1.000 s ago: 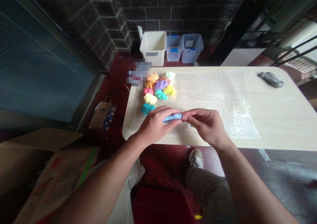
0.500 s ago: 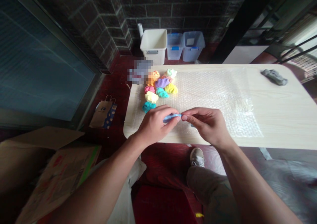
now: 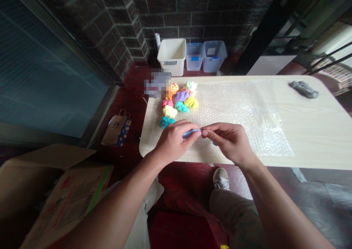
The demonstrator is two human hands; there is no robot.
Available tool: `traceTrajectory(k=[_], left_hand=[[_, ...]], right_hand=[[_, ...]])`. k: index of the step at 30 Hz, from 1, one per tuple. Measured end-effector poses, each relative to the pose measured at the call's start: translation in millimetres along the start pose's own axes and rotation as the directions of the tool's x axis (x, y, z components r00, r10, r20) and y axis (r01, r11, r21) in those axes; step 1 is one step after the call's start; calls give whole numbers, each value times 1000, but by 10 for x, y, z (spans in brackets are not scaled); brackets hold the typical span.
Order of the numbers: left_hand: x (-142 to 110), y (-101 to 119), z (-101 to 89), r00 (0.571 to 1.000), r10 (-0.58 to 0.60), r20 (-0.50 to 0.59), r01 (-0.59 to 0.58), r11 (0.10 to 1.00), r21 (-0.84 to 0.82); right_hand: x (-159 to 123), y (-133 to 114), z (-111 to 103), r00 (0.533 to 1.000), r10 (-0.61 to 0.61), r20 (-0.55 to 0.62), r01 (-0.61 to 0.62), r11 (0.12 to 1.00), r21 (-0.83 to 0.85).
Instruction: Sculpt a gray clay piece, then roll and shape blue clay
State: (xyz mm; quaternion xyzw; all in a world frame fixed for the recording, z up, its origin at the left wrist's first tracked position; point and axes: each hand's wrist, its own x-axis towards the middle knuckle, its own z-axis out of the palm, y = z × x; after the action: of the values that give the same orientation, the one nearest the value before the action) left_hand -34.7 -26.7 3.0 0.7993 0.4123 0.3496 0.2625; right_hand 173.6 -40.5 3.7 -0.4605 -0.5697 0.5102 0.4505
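Note:
Above the near edge of the table, my left hand (image 3: 173, 139) is closed around a piece of light-blue modelling clay (image 3: 189, 132), with thumb and fingers pressing it from both sides. My right hand (image 3: 229, 139) pinches the clay's right end between thumb and fingertips, touching the left hand's tips. A small bit of blue shows beneath the right hand; whether it joins the held piece is hidden. Left of the hands lies a cluster of soft clay lumps, among them a teal lump (image 3: 167, 122), a pale yellow lump (image 3: 169, 111), a purple lump (image 3: 181, 96) and a yellow lump (image 3: 191, 102).
Bubble wrap (image 3: 233, 102) covers the middle of the pale table (image 3: 310, 131). A grey lump (image 3: 304, 89) lies at the far right. Beyond stand a white bin (image 3: 172, 54) and two clear bins (image 3: 215, 56). A cardboard box (image 3: 74, 194) and paper bag (image 3: 114, 130) are at left.
The whole view has shifted slightly, so the table and bins appear lower. Both hands keep nearly the same hold on the blue clay.

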Motion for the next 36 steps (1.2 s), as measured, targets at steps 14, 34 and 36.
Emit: traceTrajectory(k=[14, 34, 36], left_hand=[[-79, 59, -128, 1000, 10, 25, -12, 999, 50], [-44, 44, 131, 995, -62, 82, 59, 998, 39], [-15, 19, 171, 994, -43, 97, 38, 998, 52]], right_hand=[[61, -31, 29, 981, 96, 168, -91, 995, -39], [37, 92, -137, 997, 32, 73, -30, 999, -35], [34, 97, -155, 997, 36, 67, -32, 998, -50]])
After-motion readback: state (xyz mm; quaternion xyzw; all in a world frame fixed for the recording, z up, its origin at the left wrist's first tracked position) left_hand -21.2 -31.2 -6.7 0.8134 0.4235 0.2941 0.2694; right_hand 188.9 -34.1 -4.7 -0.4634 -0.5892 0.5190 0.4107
